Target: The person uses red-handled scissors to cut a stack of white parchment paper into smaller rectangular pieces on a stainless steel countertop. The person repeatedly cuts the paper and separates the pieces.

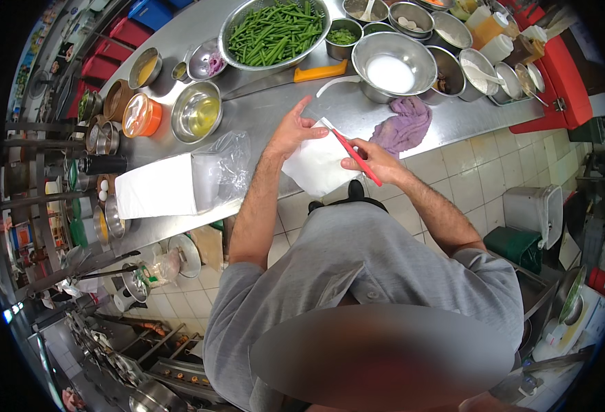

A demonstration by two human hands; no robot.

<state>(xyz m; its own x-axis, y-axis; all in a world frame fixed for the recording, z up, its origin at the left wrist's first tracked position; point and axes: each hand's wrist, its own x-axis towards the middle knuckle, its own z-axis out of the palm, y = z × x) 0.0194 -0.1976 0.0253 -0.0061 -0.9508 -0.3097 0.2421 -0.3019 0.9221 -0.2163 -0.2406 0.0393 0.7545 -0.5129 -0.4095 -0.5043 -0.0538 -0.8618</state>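
My left hand point(297, 131) grips the upper edge of a white paper sheet point(320, 167), its index finger stretched out. The sheet hangs at the front edge of the steel table point(261, 121). My right hand point(377, 159) holds a slim red-handled tool point(356, 157) slantwise across the paper; its working end is too small to identify. A curved white strip point(336, 85) lies on the steel beyond my hands. To the left, a stack of white sheets point(155, 185) sits partly in a clear plastic bag point(225, 162).
A yellow-handled knife point(320, 71) lies before a colander point(222, 44) of green beans. A bowl with white contents point(359, 54), a purple cloth point(403, 123) and squeeze bottles point(490, 31) stand right. On the left are a bowl with yellow liquid point(176, 121) and an orange-filled tub point(142, 116).
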